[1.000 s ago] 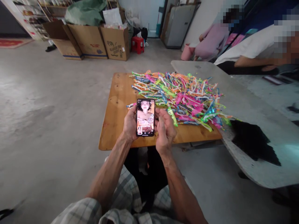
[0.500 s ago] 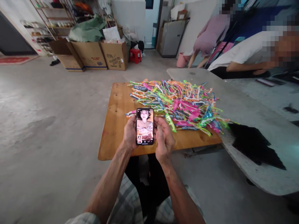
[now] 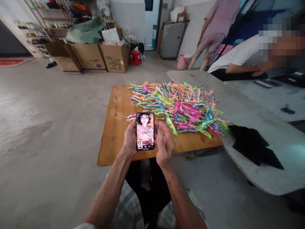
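A smartphone is held upright above the near edge of the wooden table, its lit screen showing a video picture of a person. My left hand grips its left side, with the fingers hidden behind it. Along the right edge, the curled fingers of my right hand support the phone, while the thumb is bent beside the screen. Just beyond both hands lies a large heap of colourful plastic pieces in pink, green, orange, blue and white; their exact kind is unclear.
The heap lies on a wooden table, which meets a grey tabletop carrying black sheets. Cardboard boxes, a red stool and a pink bucket stand behind. One person stands; another leans at right.
The person in pink at the back has straightened up from a bend. My view has shifted slightly, while both hands keep their places around the smartphone.
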A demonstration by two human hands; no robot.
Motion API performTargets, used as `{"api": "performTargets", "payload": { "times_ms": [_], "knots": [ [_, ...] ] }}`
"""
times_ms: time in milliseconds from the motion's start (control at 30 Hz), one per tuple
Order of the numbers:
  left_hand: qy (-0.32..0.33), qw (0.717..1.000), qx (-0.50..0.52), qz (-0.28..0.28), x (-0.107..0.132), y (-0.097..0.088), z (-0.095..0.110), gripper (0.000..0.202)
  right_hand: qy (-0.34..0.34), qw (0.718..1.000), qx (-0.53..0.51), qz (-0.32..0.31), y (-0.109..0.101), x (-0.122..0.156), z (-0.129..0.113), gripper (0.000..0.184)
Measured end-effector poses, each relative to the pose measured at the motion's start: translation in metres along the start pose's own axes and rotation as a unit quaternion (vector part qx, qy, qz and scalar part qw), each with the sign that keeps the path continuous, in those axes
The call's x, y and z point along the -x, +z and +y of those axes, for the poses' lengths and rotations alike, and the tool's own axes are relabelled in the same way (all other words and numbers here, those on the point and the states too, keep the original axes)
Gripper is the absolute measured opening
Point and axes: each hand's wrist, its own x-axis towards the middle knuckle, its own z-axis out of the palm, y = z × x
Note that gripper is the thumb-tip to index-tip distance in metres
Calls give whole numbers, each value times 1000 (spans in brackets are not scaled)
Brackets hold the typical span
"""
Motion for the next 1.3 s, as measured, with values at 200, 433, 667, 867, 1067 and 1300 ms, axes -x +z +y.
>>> {"api": "performTargets", "payload": {
  "times_ms": [200,433,667,867,1067,1300],
  "knots": [
    [-2,1000,-8,-3,-1,-5,-1,42,6,1000,7,-7,-1,0,-1,36],
    [3,1000,-6,-10,-1,-6,-2,42,-10,1000,-8,-2,-1,1,2,34],
    [-1,1000,-11,-12,-2,-8,-2,45,-3,1000,4,-4,-1,0,1,35],
    [9,1000,-1,9,-3,-8,-3,40,-6,1000,-2,0,-1,0,3,35],
    [9,1000,0,6,-3,-7,-3,39,-8,1000,-2,7,-1,1,5,35],
    [-8,1000,4,-3,-1,-1,0,42,15,1000,-7,-8,-3,1,1,37]
  ]
}}
